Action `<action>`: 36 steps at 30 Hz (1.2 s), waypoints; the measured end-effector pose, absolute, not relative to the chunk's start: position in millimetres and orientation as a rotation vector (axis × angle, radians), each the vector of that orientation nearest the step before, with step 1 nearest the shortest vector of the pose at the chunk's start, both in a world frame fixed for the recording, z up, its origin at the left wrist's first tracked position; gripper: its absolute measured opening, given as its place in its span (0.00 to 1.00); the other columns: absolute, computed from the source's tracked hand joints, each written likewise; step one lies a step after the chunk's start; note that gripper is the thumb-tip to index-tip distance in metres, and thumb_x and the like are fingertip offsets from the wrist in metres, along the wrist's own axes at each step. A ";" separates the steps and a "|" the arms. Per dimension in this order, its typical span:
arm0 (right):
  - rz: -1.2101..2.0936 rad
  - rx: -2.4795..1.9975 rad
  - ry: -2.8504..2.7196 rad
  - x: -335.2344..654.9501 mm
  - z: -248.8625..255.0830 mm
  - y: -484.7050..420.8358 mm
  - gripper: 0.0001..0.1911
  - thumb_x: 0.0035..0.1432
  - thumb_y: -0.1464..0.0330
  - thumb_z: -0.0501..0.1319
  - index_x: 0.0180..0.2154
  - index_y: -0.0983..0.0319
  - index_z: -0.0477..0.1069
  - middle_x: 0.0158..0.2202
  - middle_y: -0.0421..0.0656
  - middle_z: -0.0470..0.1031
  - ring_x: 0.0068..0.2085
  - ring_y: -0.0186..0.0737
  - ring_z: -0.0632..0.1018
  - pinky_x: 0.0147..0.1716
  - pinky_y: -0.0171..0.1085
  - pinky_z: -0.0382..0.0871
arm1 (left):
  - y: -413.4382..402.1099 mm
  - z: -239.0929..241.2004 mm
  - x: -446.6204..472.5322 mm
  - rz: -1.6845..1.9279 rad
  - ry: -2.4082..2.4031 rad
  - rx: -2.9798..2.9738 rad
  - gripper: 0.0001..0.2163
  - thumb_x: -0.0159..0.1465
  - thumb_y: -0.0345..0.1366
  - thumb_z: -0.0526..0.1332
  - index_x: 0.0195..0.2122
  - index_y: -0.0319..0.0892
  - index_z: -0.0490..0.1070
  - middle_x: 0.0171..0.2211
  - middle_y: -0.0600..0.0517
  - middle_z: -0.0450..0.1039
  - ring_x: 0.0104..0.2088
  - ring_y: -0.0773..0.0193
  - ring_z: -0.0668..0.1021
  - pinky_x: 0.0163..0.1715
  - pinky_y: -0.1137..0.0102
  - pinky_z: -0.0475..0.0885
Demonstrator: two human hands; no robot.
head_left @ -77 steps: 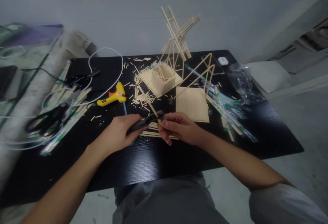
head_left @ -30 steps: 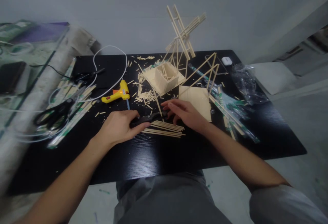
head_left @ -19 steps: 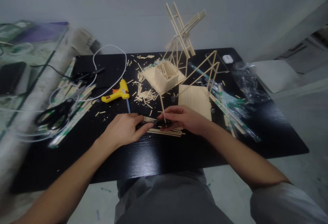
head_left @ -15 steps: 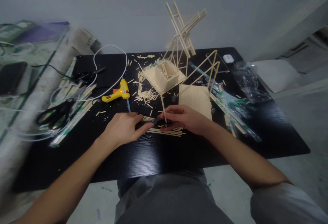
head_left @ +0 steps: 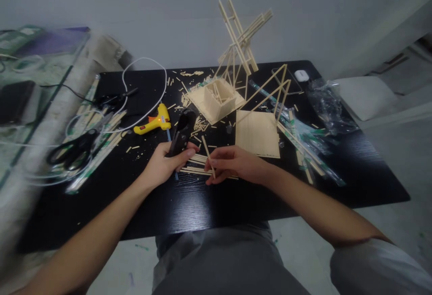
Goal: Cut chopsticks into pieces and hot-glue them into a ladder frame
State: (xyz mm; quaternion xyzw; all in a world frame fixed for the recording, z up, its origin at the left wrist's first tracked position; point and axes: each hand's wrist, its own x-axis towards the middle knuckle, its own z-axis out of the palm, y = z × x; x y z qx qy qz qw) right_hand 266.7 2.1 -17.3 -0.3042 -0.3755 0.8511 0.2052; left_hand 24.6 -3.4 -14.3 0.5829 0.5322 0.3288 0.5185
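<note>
A: Grips?
B: Left hand (head_left: 164,162) wrapped round black cutter (head_left: 182,133). Right hand (head_left: 231,164) pinches short stick (head_left: 208,157) above loose sticks (head_left: 195,169).
A: Step?
B: Probably trimming, cutter off stick. Another cut needs them lined up.

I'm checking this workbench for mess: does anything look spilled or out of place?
Yes: short pale wooden offcuts lie strewn over the black wood-grained tabletop beside the pale open wooden box. They look spilled, pointing every way, while the long, thin, pale wooden sticks nearer the camera lie roughly parallel.

Grey sleeve (head_left: 367,265), dark grey clothing (head_left: 226,263)
</note>
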 end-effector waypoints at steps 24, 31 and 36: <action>2.342 -0.877 -1.136 259.4 -27.7 -5.0 0.19 0.51 0.62 0.79 0.40 0.62 0.79 0.33 0.41 0.85 0.36 0.36 0.85 0.40 0.36 0.82 | -11.8 -14.5 31.6 0.837 1.225 1.361 0.13 0.61 0.43 0.71 0.27 0.40 0.75 0.14 0.59 0.62 0.16 0.73 0.64 0.19 0.74 0.61; 2.314 -0.947 -1.082 256.4 -31.9 -7.0 0.23 0.45 0.64 0.82 0.40 0.64 0.78 0.33 0.44 0.86 0.35 0.39 0.86 0.41 0.40 0.81 | -11.4 -14.9 35.3 0.824 1.269 1.340 0.14 0.60 0.45 0.71 0.27 0.40 0.74 0.14 0.59 0.61 0.17 0.73 0.63 0.19 0.74 0.59; 2.313 -0.966 -1.090 256.7 -31.6 -6.3 0.23 0.45 0.66 0.81 0.41 0.64 0.77 0.32 0.44 0.86 0.35 0.39 0.86 0.39 0.38 0.81 | -11.1 -14.3 38.7 0.825 1.284 1.270 0.15 0.58 0.46 0.73 0.29 0.39 0.75 0.15 0.60 0.62 0.16 0.73 0.62 0.17 0.74 0.58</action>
